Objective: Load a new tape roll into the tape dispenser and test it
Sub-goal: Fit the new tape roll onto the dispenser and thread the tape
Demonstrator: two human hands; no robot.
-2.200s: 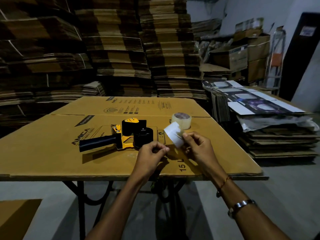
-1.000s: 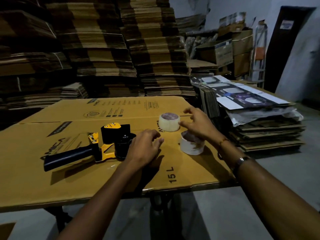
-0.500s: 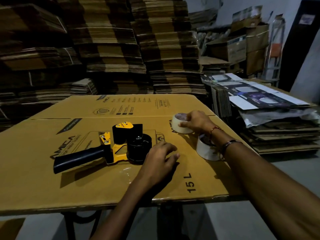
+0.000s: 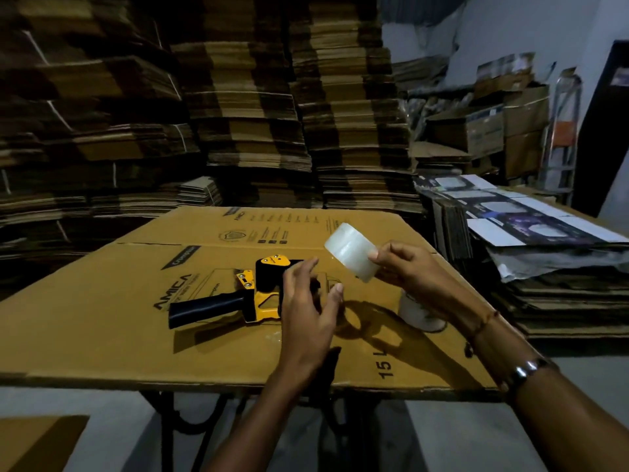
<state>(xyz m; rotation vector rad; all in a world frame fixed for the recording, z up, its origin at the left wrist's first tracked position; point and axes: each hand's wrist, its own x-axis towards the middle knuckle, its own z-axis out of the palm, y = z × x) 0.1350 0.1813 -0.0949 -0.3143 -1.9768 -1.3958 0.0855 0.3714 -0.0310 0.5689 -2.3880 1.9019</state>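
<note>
Stacked cardboard behind; right hand (image 4: 405, 274) fingers grip tape roll (image 4: 352, 251), left hand (image 4: 308, 298) open over dispenser (image 4: 245, 294); backwards loading risks jam.

Premises: packaging warehouse or carton storeroom. Flattened corrugated cartons (image 4: 238, 107) stand in tall stacks behind the counter (image 4: 102, 318), itself topped with a printed flat carton. Right of the counter: a pile of printed box blanks (image 4: 531, 226); behind these, assembled boxes (image 4: 483, 127)
</note>
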